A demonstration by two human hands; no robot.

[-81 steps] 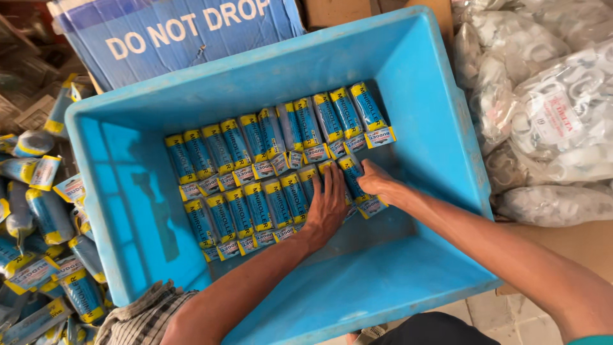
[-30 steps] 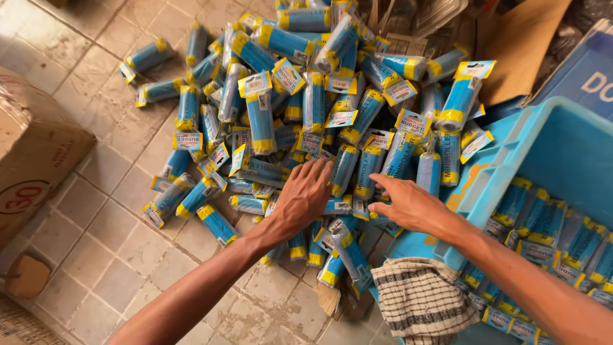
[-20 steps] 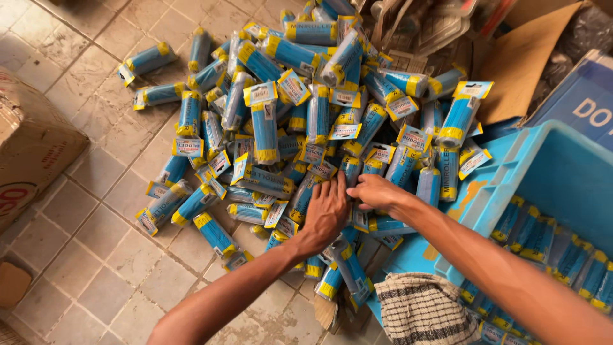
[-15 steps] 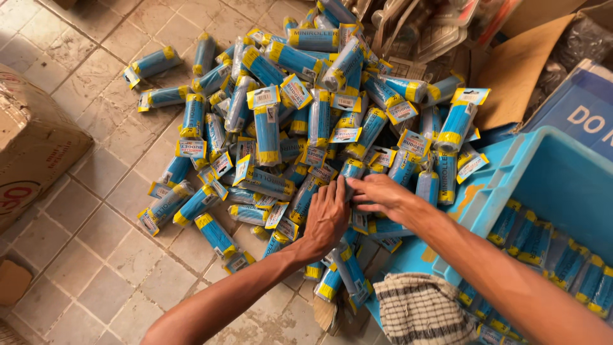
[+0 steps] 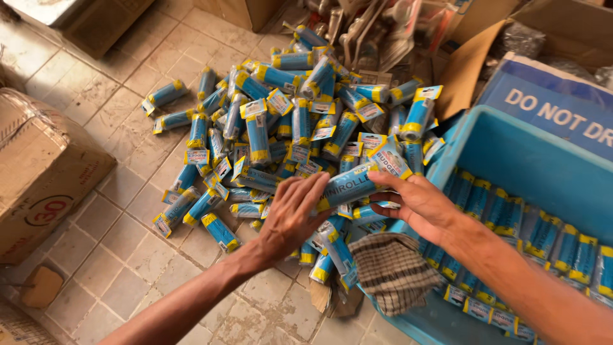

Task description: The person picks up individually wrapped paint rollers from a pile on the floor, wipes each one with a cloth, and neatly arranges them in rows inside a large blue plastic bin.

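Note:
A large pile of blue rolls with yellow bands and paper labels (image 5: 268,128) lies on the tiled floor. My left hand (image 5: 290,220) and my right hand (image 5: 418,204) hover over the near edge of the pile. Between them they hold one blue roll (image 5: 348,185), lifted slightly above the others. My left fingers press on its left end, and my right thumb and fingers grip its right end. To the right stands a blue plastic crate (image 5: 523,150) with rows of the same rolls (image 5: 549,239) packed flat on its bottom.
A checked cloth (image 5: 389,268) hangs over the crate's near corner. A brown cardboard box (image 5: 45,179) stands on the floor at the left. Behind the crate are a blue printed carton (image 5: 555,102) and a cardboard flap (image 5: 472,64). Mixed clutter (image 5: 370,32) sits beyond the pile.
Both hands left the crate and went to the floor pile. In the last half second they closed on one roll and lifted it toward the crate.

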